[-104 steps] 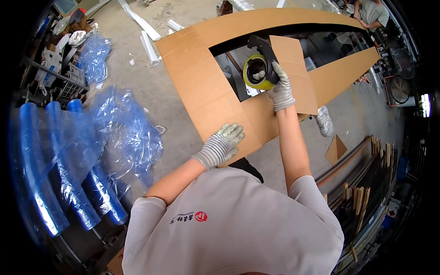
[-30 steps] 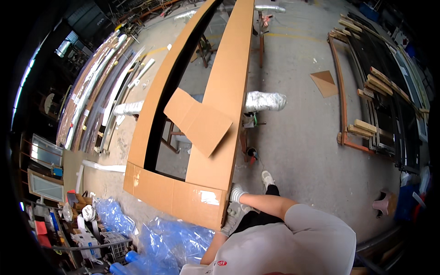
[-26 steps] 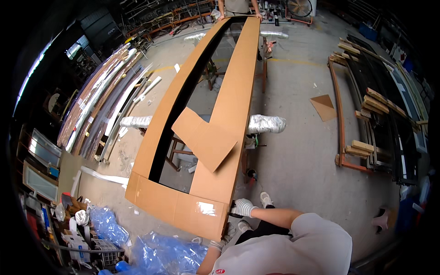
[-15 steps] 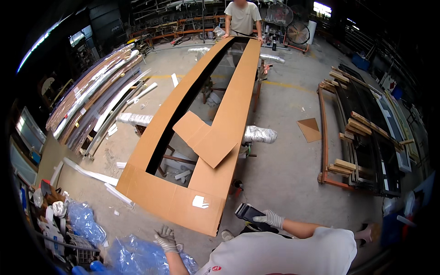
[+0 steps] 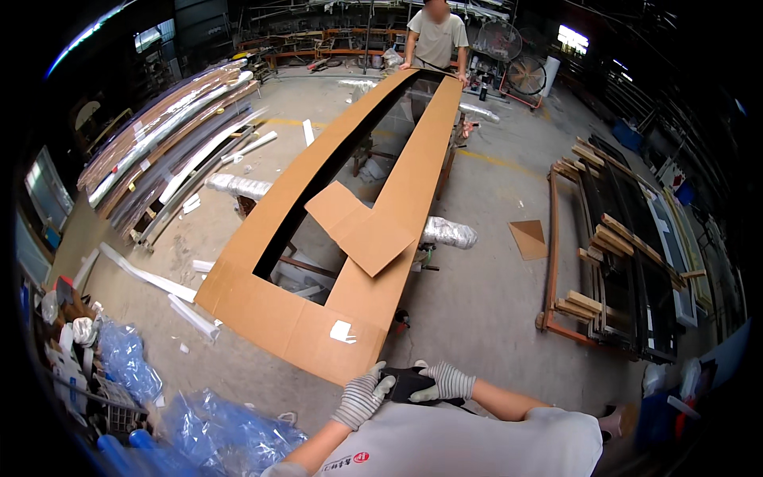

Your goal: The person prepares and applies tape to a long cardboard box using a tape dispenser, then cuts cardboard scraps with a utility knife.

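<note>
Both my hands wear striped, pale-palmed gloves and meet before my chest, by the near corner of a long cardboard-covered frame (image 5: pixel 266 314). My right hand (image 5: pixel 449 381) grips a black boxy hand-held device (image 5: pixel 409 384); its exact kind is unclear. Against the left end of that device, my left hand (image 5: pixel 362 397) is closed, and whatever its fingers hold is hidden. A white paper label (image 5: pixel 342 331) is on the frame's near end. Across the frame's right side lies a loose bent cardboard piece (image 5: pixel 373 238), partly over the opening.
A co-worker (image 5: pixel 437 40) holds the frame's far end. Foil-wrapped supports (image 5: pixel 449 232) stick out beneath it. Blue plastic film (image 5: pixel 226 433) lies at lower left, wrapped long profiles (image 5: pixel 171 135) are stacked left, and a rack with wood blocks (image 5: pixel 584 302) stands right.
My left hand has come from the lower left, where it was spread open, to the black device. The right hand has moved slightly left with the device. The view has shifted a little.
</note>
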`<state>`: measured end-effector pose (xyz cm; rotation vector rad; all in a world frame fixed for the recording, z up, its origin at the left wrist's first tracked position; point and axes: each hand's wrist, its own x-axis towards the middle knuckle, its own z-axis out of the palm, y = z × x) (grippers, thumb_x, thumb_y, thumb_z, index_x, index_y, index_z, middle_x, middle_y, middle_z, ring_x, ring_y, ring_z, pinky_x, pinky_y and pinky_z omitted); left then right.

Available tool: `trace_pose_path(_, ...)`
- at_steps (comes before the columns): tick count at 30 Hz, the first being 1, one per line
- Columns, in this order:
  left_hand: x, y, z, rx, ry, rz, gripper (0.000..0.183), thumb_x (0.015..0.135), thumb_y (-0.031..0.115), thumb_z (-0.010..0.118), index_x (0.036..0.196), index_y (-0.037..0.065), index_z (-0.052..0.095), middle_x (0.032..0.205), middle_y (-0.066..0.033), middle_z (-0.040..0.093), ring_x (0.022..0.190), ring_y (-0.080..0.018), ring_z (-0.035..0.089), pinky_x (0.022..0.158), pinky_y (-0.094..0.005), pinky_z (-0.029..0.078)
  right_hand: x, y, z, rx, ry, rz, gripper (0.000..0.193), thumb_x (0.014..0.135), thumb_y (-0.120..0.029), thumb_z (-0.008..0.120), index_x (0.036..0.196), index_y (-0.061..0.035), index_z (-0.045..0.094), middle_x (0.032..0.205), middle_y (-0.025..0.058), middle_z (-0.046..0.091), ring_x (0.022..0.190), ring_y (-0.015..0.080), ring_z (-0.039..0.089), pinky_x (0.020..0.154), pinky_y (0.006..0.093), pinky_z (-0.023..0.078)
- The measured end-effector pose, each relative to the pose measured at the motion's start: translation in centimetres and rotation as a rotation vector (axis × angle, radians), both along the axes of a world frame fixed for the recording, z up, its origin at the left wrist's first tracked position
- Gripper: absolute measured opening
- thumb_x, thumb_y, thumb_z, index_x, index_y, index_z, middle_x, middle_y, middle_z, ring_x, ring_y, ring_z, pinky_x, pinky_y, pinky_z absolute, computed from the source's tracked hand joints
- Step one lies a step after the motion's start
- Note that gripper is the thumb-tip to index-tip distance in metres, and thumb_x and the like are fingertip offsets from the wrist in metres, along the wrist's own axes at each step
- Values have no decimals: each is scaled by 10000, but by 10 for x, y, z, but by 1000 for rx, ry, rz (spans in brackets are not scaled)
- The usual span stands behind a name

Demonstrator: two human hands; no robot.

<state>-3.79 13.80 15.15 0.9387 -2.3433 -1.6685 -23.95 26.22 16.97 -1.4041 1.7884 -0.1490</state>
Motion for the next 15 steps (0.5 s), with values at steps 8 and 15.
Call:
trace_pose_path(8,5,-3,8,1005,347,277,503,842,277,652,1179,-76,526,996,-129,639,904,-180,625,768,-277,509,-29,-14,-17,-11,-442,56,560,695,-546,706,953,-50,665,779,79,677,729,171,652,703,294,506)
trace_pose_path(15,14,-47,12,435,224,594,171,814,21,622,950,-80,645,804,-128,678,672,-175,646,627,-275,542,-44,-29,-13,98,-472,93,592,753,-548,665,1033,-28,631,885,96,676,834,185,638,746,301,487)
